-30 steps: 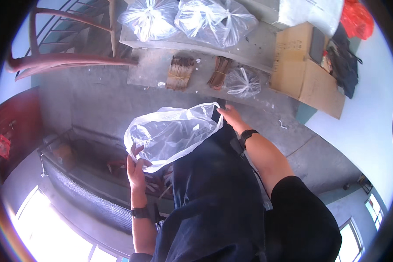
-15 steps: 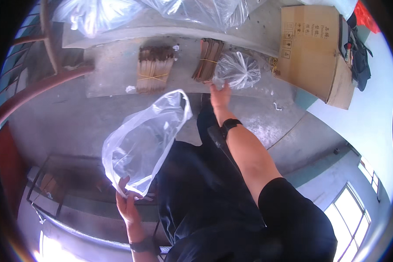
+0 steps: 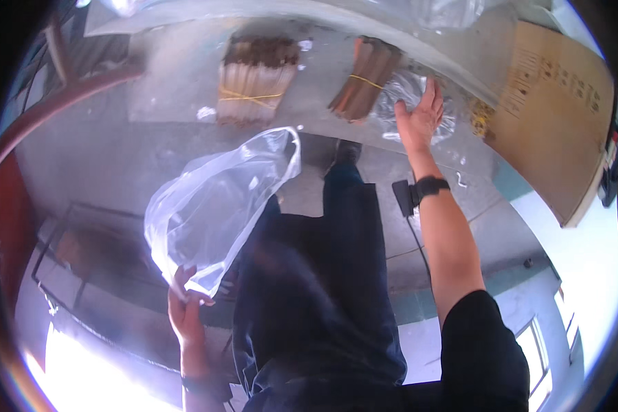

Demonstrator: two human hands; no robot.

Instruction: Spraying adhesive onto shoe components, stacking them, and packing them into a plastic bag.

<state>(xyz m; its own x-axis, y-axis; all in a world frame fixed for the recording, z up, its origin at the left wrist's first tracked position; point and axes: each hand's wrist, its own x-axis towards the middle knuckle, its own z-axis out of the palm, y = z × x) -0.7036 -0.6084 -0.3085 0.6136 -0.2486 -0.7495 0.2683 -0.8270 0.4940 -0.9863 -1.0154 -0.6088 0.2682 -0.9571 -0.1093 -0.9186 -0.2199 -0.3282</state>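
My left hand (image 3: 187, 305) pinches the near edge of a large clear plastic bag (image 3: 213, 199), which hangs puffed out beyond it with its far rim spread. My right hand (image 3: 421, 118) reaches forward with thumb and fingers apart, over a crumpled clear plastic bag (image 3: 391, 103) on the floor; whether it touches that bag I cannot tell. Left of this hand lies a bundle of thin brown strips (image 3: 365, 79) tied with a yellow band. A wider bundle of brown strips (image 3: 255, 82), also bound in yellow, lies farther left.
At the right stands a cardboard box (image 3: 553, 123), with small yellow bands (image 3: 482, 117) beside it. A raised ledge (image 3: 323, 17) runs along the far side, with clear plastic on it. A reddish rail (image 3: 82, 103) curves in from the left. A metal frame (image 3: 110, 336) stands at lower left.
My right hand has moved right, away from the narrow bundle's end to the crumpled bag, and its fingers have spread. My left hand keeps hold of the large bag. The view has shifted.
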